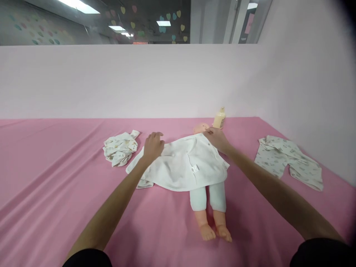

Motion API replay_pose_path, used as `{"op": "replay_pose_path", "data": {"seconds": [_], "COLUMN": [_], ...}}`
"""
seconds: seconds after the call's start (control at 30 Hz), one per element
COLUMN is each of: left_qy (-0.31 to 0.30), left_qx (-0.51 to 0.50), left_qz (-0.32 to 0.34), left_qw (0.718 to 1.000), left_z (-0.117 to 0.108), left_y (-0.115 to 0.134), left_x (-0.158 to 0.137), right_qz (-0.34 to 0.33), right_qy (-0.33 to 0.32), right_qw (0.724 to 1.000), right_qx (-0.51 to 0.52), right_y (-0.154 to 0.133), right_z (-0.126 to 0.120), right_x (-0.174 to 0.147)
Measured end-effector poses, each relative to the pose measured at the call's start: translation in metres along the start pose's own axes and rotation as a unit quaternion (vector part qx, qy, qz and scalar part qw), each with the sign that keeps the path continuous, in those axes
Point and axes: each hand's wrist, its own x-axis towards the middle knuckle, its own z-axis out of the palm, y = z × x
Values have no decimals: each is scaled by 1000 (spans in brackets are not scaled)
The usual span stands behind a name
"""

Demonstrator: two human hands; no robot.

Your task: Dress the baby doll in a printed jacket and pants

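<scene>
A baby doll lies on its back, its bare feet pointing toward me and its legs in pale cloth. Spread over its torso and out to the left is a white baby garment with a small label and a seam facing up. My right hand pinches the garment's upper edge near the doll's head, which is partly hidden. Over the garment's left part, my left hand has its fingers loosely apart; whether it touches the cloth is unclear.
A crumpled patterned white cloth lies to the left. Printed baby pants are on the right. Behind the doll's head stands a yellowish pump bottle. White padded walls border the pink surface at the back and right.
</scene>
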Motion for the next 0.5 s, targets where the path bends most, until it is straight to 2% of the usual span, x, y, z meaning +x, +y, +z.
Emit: {"op": "replay_pose_path", "data": {"seconds": [0.1,0.2,0.27,0.37,0.5], "left_qy": [25,-6,-52,-146,-242], "left_qx": [-117,-204,-241,-226,-180], "left_qz": [79,115,81,-4,-32], "left_qw": [990,972,966,963,953], "left_z": [-4,-3,1,11,16], "left_y": [48,86,102,112,112], "left_x": [-13,-3,14,42,59], "right_qz": [116,217,265,321,339], "right_qy": [38,29,13,-18,-53], "right_qw": [988,949,921,883,864], "right_qx": [100,226,287,341,368], "right_y": [30,59,71,76,73], "right_z": [-12,-15,-12,-5,3], "right_x": [-22,-39,-44,-45,-43]}}
